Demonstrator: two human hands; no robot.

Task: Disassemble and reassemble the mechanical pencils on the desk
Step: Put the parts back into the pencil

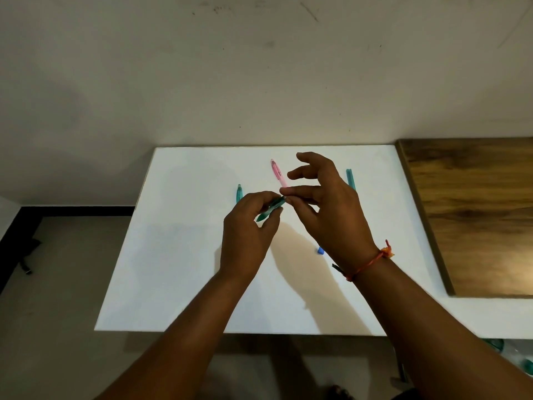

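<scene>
My left hand (248, 226) grips a green mechanical pencil (271, 208) above the middle of the white desk (178, 255). My right hand (326, 203) pinches the pencil's upper end between thumb and forefinger, its other fingers spread. A pink pencil (277, 171) lies behind my hands. A teal pencil (239, 193) lies to the left, partly hidden by my left hand. Another teal pencil (349, 177) lies behind my right hand. A small blue part (320, 250) sits on the desk by my right wrist.
A wooden board (476, 215) lies on the right side of the desk. A wall rises just behind the desk's far edge. The floor shows to the left and below the near edge.
</scene>
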